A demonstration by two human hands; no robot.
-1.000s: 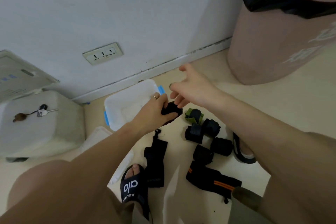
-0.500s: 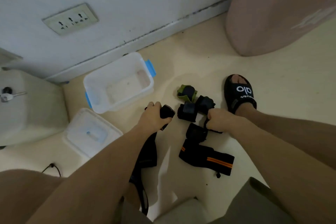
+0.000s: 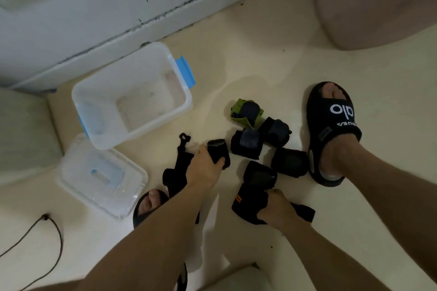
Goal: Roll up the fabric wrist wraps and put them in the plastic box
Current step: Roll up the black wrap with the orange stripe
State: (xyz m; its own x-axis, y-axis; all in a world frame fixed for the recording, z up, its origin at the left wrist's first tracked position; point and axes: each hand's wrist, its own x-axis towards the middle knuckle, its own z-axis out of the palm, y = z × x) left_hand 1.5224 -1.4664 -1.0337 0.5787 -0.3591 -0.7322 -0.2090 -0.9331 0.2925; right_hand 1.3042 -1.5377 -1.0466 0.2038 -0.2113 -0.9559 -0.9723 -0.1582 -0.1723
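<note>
Wrist wraps lie on the floor (image 3: 272,59) between the two feet. Left hand (image 3: 204,168) has its grip curled around one rolled black wrap (image 3: 218,152), near the open plastic box (image 3: 132,97), which stands by the wall. Right hand (image 3: 277,208) pinches the unrolled wrap with orange stripes (image 3: 248,205) on the floor. Four more rolled wraps (image 3: 260,134) sit close together just beside the right sandal (image 3: 331,130). Box lid (image 3: 101,177) lies beside the box

Black wraps (image 3: 247,143), one orange-striped (image 3: 250,205)
</note>
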